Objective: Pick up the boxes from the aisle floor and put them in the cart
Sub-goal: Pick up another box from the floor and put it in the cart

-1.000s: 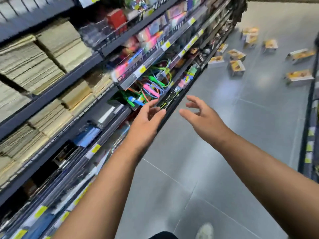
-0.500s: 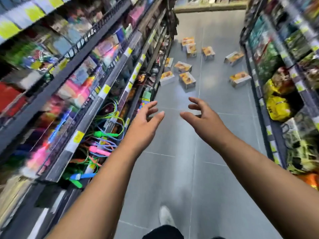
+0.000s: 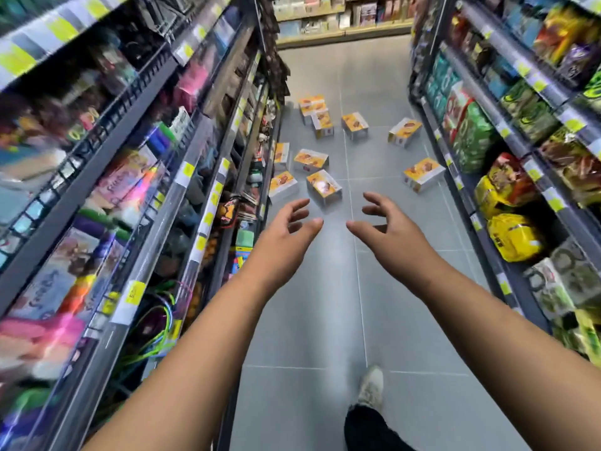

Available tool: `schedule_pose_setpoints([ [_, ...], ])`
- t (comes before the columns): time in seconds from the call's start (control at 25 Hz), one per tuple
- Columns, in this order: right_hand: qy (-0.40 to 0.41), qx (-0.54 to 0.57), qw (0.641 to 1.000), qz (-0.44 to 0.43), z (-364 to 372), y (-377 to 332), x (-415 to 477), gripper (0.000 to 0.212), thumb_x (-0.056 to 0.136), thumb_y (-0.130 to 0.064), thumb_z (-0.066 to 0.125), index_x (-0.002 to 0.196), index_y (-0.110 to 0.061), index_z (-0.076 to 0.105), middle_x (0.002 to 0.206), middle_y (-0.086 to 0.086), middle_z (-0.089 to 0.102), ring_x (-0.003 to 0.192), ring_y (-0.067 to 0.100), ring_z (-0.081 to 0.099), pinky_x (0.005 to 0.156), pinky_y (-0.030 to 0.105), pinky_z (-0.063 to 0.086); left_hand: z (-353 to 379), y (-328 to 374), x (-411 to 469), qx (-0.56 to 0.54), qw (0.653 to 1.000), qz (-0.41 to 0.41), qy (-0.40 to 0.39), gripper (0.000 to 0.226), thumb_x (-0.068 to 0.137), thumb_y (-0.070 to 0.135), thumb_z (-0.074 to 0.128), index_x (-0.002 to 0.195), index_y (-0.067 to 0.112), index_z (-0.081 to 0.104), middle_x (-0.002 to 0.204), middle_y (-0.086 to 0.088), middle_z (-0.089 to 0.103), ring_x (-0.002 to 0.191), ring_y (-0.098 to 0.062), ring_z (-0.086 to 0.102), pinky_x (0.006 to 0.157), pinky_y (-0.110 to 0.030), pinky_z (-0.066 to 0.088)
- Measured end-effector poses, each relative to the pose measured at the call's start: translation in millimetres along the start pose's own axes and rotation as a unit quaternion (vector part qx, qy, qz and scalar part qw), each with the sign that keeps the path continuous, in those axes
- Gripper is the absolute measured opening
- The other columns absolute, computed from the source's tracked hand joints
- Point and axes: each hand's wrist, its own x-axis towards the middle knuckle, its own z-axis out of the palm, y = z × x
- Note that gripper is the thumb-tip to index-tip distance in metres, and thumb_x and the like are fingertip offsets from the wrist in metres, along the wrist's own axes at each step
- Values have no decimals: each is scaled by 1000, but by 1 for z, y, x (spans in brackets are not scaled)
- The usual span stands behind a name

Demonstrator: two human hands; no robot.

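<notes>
Several white boxes with orange-yellow tops lie scattered on the grey aisle floor ahead. The nearest box (image 3: 324, 187) lies just beyond my fingertips, with another box (image 3: 283, 185) to its left by the shelf foot. A box (image 3: 423, 174) lies near the right shelving, and a cluster of boxes (image 3: 317, 110) sits farther down the aisle. My left hand (image 3: 286, 234) and my right hand (image 3: 388, 232) are stretched forward side by side, fingers loosely spread, holding nothing. No cart is in view.
Tall shelving (image 3: 136, 177) with toys and stationery lines the left side. Shelves of snack bags (image 3: 507, 177) line the right. My shoe (image 3: 370, 387) steps on the tiled floor (image 3: 309, 320) between them. More shelves (image 3: 341, 21) cross the aisle's far end.
The view has swung from the left shelves to straight down the aisle and moved forward. The boxes are now nearer. Both hands stay outstretched and hold nothing.
</notes>
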Motion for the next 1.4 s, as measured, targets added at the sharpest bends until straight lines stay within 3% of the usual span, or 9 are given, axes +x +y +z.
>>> schedule_pose_setpoints([
  [0.16, -5, -7, 1000, 3, -11, -13, 112, 57, 88, -34, 66, 140, -32, 42, 132, -5, 50, 98, 10, 60, 78, 25, 44, -8, 18, 109, 2, 1000, -8, 9, 71, 71, 56, 62, 136, 29, 50, 132, 4, 57, 121, -13, 57, 106, -42, 45],
  [0.32, -21, -15, 1000, 3, -12, -23, 217, 55, 88, -35, 66, 138, -32, 44, 131, -4, 51, 108, 15, 58, 86, 26, 43, -18, 35, 216, 7, 1000, 3, 22, 47, 94, 33, 61, 138, 25, 48, 134, 0, 56, 119, -12, 56, 100, -35, 47],
  [0.44, -28, -11, 999, 19, -5, -30, 296, 55, 88, -35, 65, 139, -32, 43, 130, -4, 51, 103, 13, 59, 80, 26, 46, -30, 37, 298, 13, 1000, -5, 21, 42, 96, 30, 58, 137, 28, 48, 132, 2, 56, 116, -8, 56, 86, -22, 45],
  [0.64, -7, 5, 999, 38, 18, -33, 443, 55, 89, -36, 64, 139, -36, 41, 134, -6, 48, 104, 11, 57, 70, 20, 45, -53, 32, 454, 20, 1000, -4, 4, 41, 97, 28, 58, 136, 27, 49, 130, 4, 56, 114, -5, 55, 80, -9, 39],
  [0.8, 19, 10, 997, 70, 28, -34, 549, 58, 88, -37, 65, 140, -35, 41, 135, -6, 48, 108, 15, 57, 73, 24, 45, -69, 39, 573, 28, 999, -17, -32, 36, 97, 28, 58, 132, 31, 52, 129, 2, 58, 112, -6, 58, 78, -13, 41],
  [0.96, 52, 19, 992, 113, 22, -17, 641, 57, 89, -38, 64, 141, -33, 41, 136, -5, 47, 104, 12, 57, 82, 27, 44, -66, 34, 677, 42, 997, -45, -52, 27, 97, 28, 56, 121, 39, 51, 125, 6, 58, 102, 8, 55, 72, -11, 42],
  [1.16, 37, 5, 988, 149, 7, 22, 759, 59, 89, -37, 64, 142, -32, 39, 137, -3, 46, 109, 16, 56, 81, 26, 40, -35, 21, 796, 55, 993, -90, -62, 28, 96, 30, 58, 119, 43, 46, 125, 8, 54, 112, -6, 54, 63, -10, 42],
  [1.4, 7, -25, 984, 176, 12, 75, 892, 59, 90, -37, 64, 143, -31, 39, 140, -1, 45, 109, 17, 55, 87, 27, 41, -3, -32, 924, 33, 988, -148, -25, 37, 96, 37, 57, 132, 32, 51, 129, 8, 54, 117, -9, 52, 73, -18, 41],
])
